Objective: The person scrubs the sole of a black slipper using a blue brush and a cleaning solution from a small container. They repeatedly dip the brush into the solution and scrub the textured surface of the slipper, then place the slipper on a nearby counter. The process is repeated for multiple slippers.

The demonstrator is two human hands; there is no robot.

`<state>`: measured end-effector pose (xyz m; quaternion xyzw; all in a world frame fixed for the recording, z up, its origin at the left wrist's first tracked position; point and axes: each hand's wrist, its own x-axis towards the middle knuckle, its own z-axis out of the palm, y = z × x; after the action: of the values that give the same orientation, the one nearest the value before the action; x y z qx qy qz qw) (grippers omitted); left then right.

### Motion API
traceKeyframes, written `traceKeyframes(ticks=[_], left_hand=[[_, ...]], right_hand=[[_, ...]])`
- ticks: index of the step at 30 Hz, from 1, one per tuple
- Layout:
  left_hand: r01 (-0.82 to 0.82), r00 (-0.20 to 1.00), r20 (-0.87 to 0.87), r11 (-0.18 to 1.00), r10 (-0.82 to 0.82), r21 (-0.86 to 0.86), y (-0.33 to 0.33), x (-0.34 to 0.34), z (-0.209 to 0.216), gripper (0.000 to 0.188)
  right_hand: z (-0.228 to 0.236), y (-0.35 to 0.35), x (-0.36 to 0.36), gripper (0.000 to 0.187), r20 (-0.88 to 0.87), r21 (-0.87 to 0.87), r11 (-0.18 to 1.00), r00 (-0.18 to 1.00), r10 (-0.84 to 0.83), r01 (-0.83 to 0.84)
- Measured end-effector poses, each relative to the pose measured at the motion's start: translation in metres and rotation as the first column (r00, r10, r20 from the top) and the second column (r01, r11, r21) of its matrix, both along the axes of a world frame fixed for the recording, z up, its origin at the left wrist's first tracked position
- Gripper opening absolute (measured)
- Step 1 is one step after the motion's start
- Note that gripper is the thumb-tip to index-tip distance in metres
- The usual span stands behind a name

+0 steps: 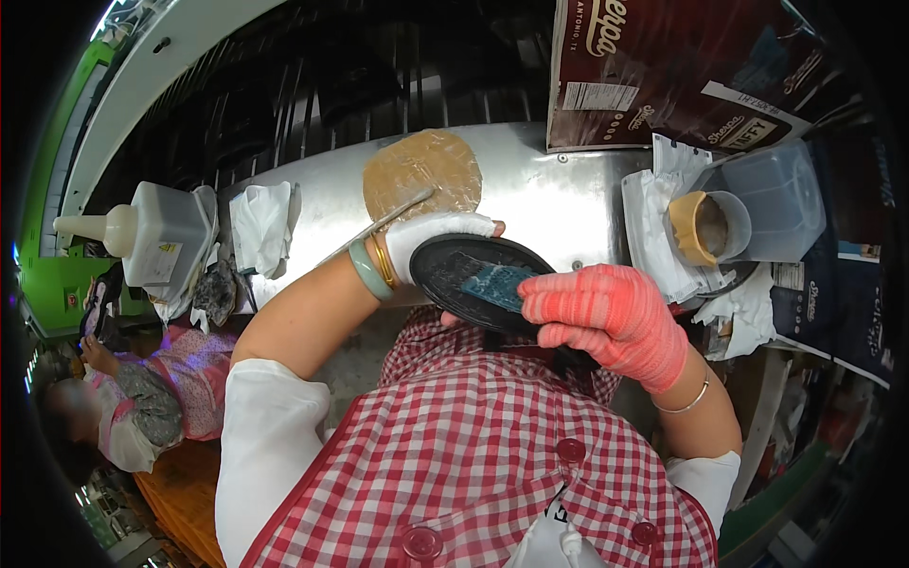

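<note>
My left hand, in a white glove with bare fingertips, grips a black oval disc with a raised rim, tilted in front of my chest. Its fingers wrap behind the disc and are partly hidden. A blue-green pad with whitish streaks lies against the disc's face. My right hand, in a pink-red striped knit glove, has its fingers closed at the pad's right end, pressing it to the disc. Just beyond my left hand, a round tan sheet carries a thin stick-like tool.
Beneath is a metal worktop, with a dark slatted conveyor behind it. A squeeze bottle and crumpled white paper are left. Right are a yellow-wrapped cup, a clear container and maroon bags. Another person sits far left.
</note>
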<state>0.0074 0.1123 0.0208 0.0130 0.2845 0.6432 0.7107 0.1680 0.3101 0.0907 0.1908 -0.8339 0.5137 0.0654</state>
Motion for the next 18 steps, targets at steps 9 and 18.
traceKeyframes(ticks=[9, 18], left_hand=[[0.019, 0.996, 0.084, 0.994, -0.028, 0.105, -0.013, 0.015, 0.01, 0.05], [-0.396, 0.275, -0.835, 0.847, 0.477, 0.353, -0.005, 0.059, 0.041, 0.099]], right_hand=[[0.034, 0.009, 0.041, 0.023, 0.263, -0.434, 0.805, 0.912, -0.316, 0.404], [0.025, 0.015, 0.043, 0.027, 0.336, -0.829, 0.204, 0.756, -0.562, 0.52]])
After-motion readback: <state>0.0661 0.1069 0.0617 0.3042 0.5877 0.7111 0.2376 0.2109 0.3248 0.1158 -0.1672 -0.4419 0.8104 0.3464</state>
